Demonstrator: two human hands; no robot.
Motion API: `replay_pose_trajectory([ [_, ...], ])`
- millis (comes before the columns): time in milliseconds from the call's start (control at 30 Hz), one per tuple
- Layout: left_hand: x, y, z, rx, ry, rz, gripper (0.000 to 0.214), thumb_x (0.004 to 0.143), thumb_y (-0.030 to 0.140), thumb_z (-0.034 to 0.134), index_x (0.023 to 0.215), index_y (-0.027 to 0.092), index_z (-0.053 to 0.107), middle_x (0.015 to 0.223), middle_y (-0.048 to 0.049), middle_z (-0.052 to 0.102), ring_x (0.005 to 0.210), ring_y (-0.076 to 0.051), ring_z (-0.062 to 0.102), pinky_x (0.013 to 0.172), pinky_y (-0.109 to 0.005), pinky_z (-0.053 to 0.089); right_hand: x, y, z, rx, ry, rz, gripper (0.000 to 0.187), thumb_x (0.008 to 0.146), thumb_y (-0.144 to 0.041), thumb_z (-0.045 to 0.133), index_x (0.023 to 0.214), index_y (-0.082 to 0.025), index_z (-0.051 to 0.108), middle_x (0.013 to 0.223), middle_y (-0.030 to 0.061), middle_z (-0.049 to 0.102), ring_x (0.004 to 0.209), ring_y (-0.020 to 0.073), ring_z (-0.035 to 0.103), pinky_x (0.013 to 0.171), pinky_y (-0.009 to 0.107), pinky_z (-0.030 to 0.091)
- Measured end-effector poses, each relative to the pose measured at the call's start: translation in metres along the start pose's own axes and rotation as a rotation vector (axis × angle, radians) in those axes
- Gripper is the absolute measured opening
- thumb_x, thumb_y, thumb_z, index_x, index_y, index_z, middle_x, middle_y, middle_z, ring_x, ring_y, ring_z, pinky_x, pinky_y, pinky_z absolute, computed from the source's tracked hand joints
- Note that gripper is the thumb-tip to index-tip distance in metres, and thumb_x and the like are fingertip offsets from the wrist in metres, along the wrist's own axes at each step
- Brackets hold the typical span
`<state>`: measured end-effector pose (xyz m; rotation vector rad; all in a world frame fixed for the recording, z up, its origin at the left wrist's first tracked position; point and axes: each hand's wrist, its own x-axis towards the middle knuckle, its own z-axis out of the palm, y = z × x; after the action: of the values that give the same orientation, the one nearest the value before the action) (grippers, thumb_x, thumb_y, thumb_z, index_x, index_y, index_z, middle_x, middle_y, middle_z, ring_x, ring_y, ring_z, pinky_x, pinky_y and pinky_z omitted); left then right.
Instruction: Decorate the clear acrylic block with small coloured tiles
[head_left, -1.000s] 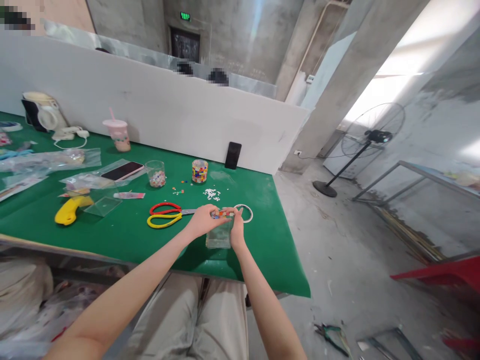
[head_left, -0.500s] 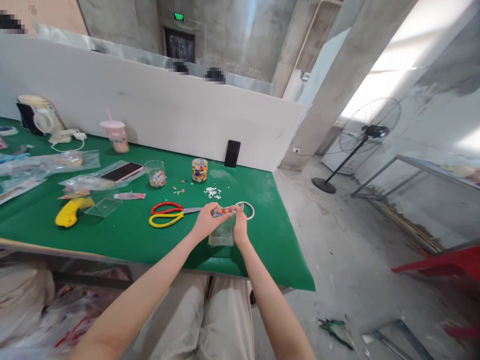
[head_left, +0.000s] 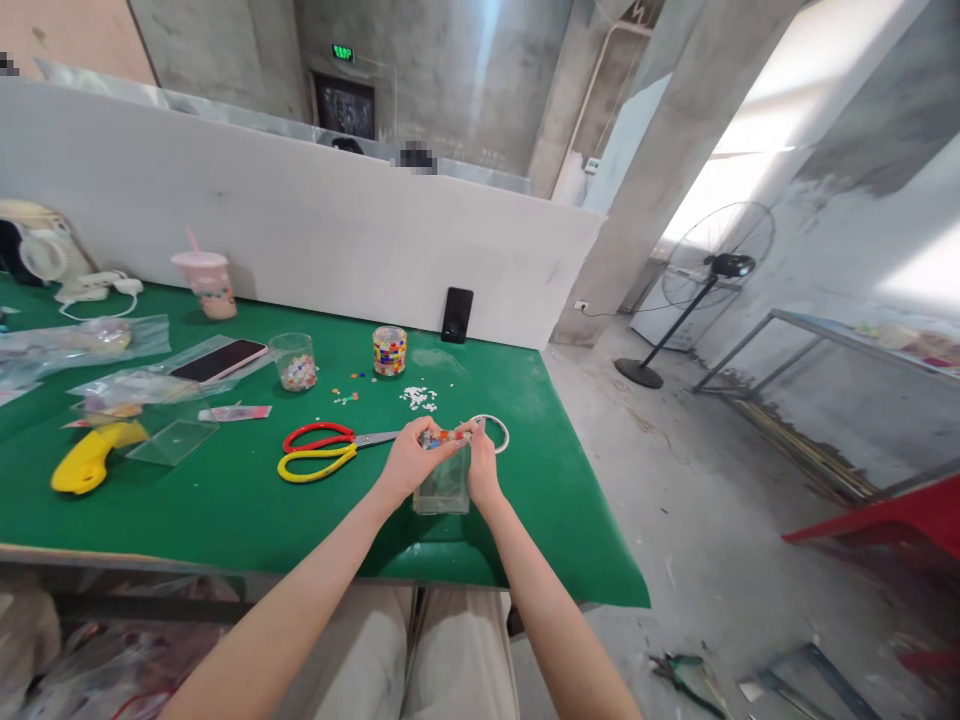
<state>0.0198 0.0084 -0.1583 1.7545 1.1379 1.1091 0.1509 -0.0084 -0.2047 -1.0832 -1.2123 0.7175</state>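
My left hand (head_left: 409, 463) and my right hand (head_left: 480, 470) are closed on either side of a clear glass cup (head_left: 444, 483) that stands on the green table (head_left: 225, 500). Small coloured tiles (head_left: 442, 436) run along the cup's rim between my fingertips. Red and yellow scissors (head_left: 322, 452) lie just left of my left hand. A white ring of tape (head_left: 501, 430) lies behind my right hand. Loose white bits (head_left: 420, 398) are scattered further back.
At the back stand a tile-covered cup (head_left: 390, 350), a glass of beads (head_left: 293, 361), a pink drink cup (head_left: 201, 283) and a black phone (head_left: 457, 314) against the white partition (head_left: 300, 220). A yellow cutter (head_left: 86, 465), plastic bags and another phone (head_left: 219, 360) lie left. A fan (head_left: 712, 270) stands on the floor right.
The camera has swung slightly right and down. Both hands stay on the glass cup's rim, with small finger shifts only.
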Motion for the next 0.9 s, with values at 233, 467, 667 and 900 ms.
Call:
replay_pose_trajectory([
  [233,0.0,-0.006,0.004,-0.091,0.041,0.002,0.036,0.073,0.049,0.068,0.065,0.02,0.048,0.062,0.0051,0.047,0.062,-0.013,0.042,0.061,-0.025,0.033,0.003,0.009,0.004,0.05,0.042,-0.041,0.027,0.095,-0.037,0.056,0.112,-0.016,0.062,0.109,0.0065,0.066,0.09,0.018,0.066,0.079,0.038,0.056],
  [467,0.037,-0.012,0.008,-0.204,-0.116,0.039,0.036,0.076,0.047,0.068,0.068,0.019,0.047,0.063,0.0061,0.043,0.058,-0.011,0.04,0.06,-0.026,0.034,0.025,0.025,0.01,0.1,0.147,-0.072,0.027,0.095,-0.037,0.056,0.109,-0.015,0.062,0.101,0.005,0.067,0.081,0.0156,0.066,0.072,0.034,0.057],
  [667,0.042,-0.013,0.008,-0.269,-0.187,0.051,0.038,0.069,0.049,0.073,0.071,0.02,0.05,0.072,0.004,0.05,0.068,-0.013,0.045,0.065,-0.025,0.037,0.019,0.023,0.004,0.115,0.184,-0.106,0.033,0.096,-0.046,0.051,0.091,-0.015,0.062,0.078,-0.0005,0.063,0.062,0.0108,0.059,0.061,0.028,0.051],
  [900,0.033,-0.022,0.003,-0.365,-0.205,-0.054,0.059,0.085,0.074,0.036,0.069,0.02,0.051,0.066,0.001,0.052,0.061,-0.014,0.047,0.06,-0.027,0.041,0.019,0.005,-0.001,0.057,0.114,-0.051,0.065,0.091,-0.072,0.027,0.061,-0.021,0.055,0.056,-0.0018,0.053,0.055,0.0137,0.051,0.06,0.029,0.042],
])
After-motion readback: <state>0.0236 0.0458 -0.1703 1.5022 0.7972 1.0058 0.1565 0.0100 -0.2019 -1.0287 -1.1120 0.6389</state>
